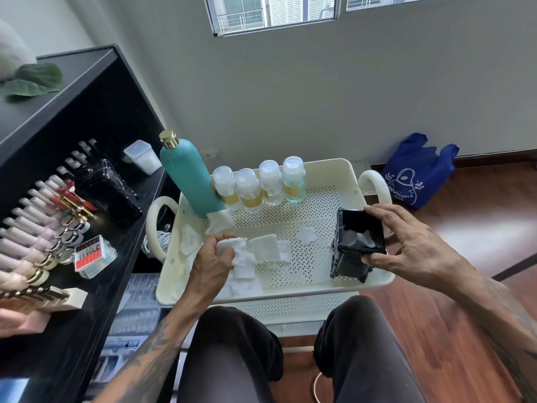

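on tray (313, 170): cotton pads (232, 248) pinched under left fingers (225, 238).

Four small clear bottles (270, 181), one teal bottle (186, 178), one flower-shaped pad (307, 235), one black box (357, 257) in one tray (345, 167); one black case (107, 190) on the shelf (87, 315); one blue bag (418, 173); cotton pads (264, 247) overlapped, uncountable.

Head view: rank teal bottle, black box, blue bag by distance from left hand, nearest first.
1. teal bottle: tray's back left, just beyond the left hand.
2. black box: tray's right side, in the right hand.
3. blue bag: beyond the tray, far right.
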Demonstrator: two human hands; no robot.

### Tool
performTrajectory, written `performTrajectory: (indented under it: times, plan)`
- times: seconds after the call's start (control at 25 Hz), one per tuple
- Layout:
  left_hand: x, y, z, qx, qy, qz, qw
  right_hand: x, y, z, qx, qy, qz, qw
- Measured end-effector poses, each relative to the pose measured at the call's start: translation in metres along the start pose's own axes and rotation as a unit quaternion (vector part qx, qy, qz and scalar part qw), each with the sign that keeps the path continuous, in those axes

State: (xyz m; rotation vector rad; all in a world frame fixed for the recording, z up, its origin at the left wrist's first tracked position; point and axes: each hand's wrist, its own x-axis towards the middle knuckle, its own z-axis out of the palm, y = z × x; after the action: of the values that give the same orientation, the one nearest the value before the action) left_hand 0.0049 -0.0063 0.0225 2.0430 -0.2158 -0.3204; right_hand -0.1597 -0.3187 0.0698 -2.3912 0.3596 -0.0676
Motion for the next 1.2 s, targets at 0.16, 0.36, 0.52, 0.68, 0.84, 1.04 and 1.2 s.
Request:
performTrajectory:
  times: [0.16, 0.36, 0.52, 0.68, 0.84, 1.04, 1.2]
  plan:
    - [-0.001, 0.011, 0.001, -0.019, -0.017, -0.024, 0.999, 0.000, 0.001, 0.000, -0.006, 0.001, 0.004, 1.000]
    - [-0.007, 0.048, 0.008, -0.095, -0.046, -0.006, 0.994, -0.001, 0.001, 0.000, -0.015, 0.002, 0.002, 1.000]
    - [-0.017, 0.111, 0.043, -0.183, -0.139, 0.040, 0.972, 0.000, 0.002, 0.002, -0.014, 0.012, -0.004, 1.000]
    - [-0.023, 0.153, 0.100, -0.082, -0.128, 0.115, 0.982, -0.002, 0.003, 0.003, -0.004, 0.012, -0.013, 1.000]
    - [-0.019, 0.144, 0.135, 0.155, -0.069, 0.159, 0.973, -0.001, 0.002, 0.003, -0.014, 0.013, -0.015, 1.000]
    - [-0.021, 0.135, 0.135, 0.240, -0.102, 0.202, 0.944, -0.001, 0.006, 0.005, -0.013, 0.012, -0.004, 1.000]
    - [-0.029, 0.140, 0.104, 0.225, -0.099, 0.297, 0.923, -0.003, 0.004, 0.004, -0.008, 0.006, -0.005, 1.000]
